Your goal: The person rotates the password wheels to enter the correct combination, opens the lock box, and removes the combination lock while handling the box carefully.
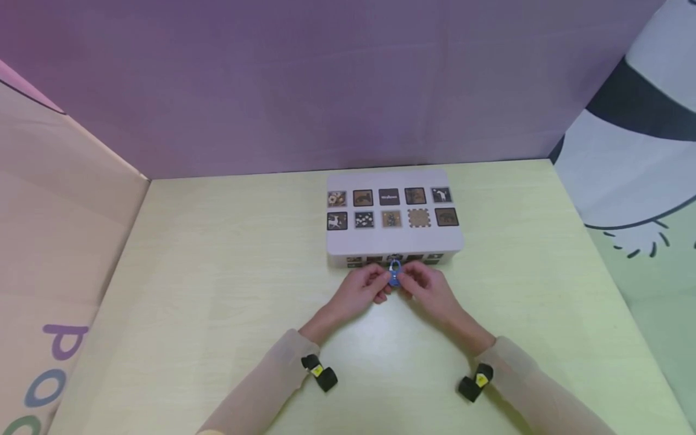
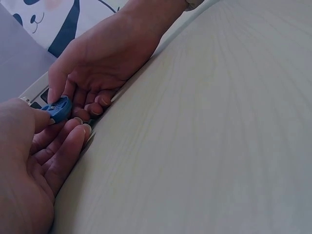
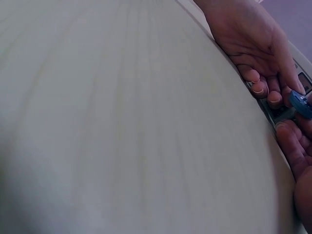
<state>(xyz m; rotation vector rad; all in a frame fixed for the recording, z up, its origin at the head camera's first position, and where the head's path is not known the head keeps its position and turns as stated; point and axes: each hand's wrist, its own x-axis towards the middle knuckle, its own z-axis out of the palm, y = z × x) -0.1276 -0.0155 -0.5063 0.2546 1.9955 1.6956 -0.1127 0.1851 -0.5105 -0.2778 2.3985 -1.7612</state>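
A small blue padlock [image 1: 394, 279] sits between both hands at the front of a white box [image 1: 394, 238], its metal shackle up by the box's front latch area. My left hand [image 1: 359, 290] pinches the padlock's left side between thumb and fingers. From the other side, my right hand [image 1: 429, 290] pinches it too. The left wrist view shows the padlock [image 2: 59, 108] with small markings on its face and thumbs on both sides. In the right wrist view the padlock [image 3: 301, 103] is partly cut off at the edge.
The box lid carries rows of small square pictures and is down. Under the box and forearms lies a pale wood-grain table [image 1: 228, 266]. A purple wall panel [image 1: 326, 90] stands behind it, with printed panels on the left and right.
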